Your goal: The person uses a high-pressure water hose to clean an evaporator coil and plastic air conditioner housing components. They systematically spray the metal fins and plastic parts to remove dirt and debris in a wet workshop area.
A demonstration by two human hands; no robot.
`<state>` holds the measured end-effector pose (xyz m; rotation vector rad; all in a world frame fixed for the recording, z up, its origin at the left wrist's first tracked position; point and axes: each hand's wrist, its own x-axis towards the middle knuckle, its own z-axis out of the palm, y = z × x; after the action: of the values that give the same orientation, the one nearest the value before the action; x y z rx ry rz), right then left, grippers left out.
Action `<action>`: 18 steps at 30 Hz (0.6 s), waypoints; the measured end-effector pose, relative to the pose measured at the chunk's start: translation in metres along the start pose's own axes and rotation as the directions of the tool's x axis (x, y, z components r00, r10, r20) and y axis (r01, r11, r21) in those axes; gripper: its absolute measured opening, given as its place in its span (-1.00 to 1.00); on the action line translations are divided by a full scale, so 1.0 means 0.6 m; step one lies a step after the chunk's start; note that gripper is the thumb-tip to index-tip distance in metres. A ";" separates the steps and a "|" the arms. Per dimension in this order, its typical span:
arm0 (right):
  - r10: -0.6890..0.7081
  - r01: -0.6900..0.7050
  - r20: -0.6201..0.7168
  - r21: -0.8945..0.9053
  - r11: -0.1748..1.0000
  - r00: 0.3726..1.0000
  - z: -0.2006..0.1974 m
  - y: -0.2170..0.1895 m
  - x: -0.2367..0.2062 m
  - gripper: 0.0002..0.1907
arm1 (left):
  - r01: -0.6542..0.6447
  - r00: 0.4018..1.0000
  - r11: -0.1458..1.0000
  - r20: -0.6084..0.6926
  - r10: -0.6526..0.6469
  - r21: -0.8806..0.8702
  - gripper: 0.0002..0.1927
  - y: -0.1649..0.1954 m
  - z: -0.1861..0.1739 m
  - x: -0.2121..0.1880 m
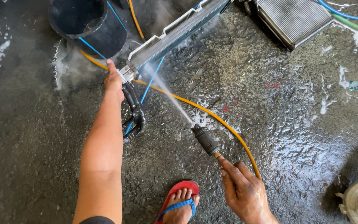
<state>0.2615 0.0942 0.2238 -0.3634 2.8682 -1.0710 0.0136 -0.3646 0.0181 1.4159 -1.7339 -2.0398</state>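
Fingers of the right hand (pixel 243 191) curl around the rear end of a dark metal spray nozzle (pixel 206 140), which jets water up at a long grey finned radiator panel (pixel 175 35). This panel stands tilted on the wet concrete floor (pixel 270 108). At its near end, the left hand (pixel 113 81) grips the corner bracket, fingers wrapped over it. Just beyond stands a black rubber bucket (pixel 88 25); its contents cannot be made out. An orange hose (pixel 228 124) trails across the floor.

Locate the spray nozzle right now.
Head view, lower centre: the dark spray nozzle is held in the right hand, just right of the red sandal, spraying up toward the radiator core steadied by the left hand.
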 end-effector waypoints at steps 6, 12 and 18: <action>0.017 -0.017 0.002 -0.018 1.000 1.000 -0.001 0.005 0.006 -0.67 | 0.021 1.000 1.000 0.001 -0.021 0.007 -0.06 0.002 0.004 -0.004; 0.037 -0.036 0.006 -0.080 0.996 0.999 0.002 0.008 0.011 -0.67 | 0.009 1.000 1.000 -0.004 -0.009 -0.004 -0.07 0.002 0.005 -0.008; 0.086 -0.086 -0.017 -0.050 0.995 0.996 0.004 0.014 0.015 -0.66 | 0.024 0.999 1.000 0.026 -0.024 -0.008 -0.07 0.005 0.008 -0.011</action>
<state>0.2516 0.0969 0.2166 -0.2331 2.8986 -0.9926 0.0126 -0.3581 0.0240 1.4205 -1.7243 -2.0843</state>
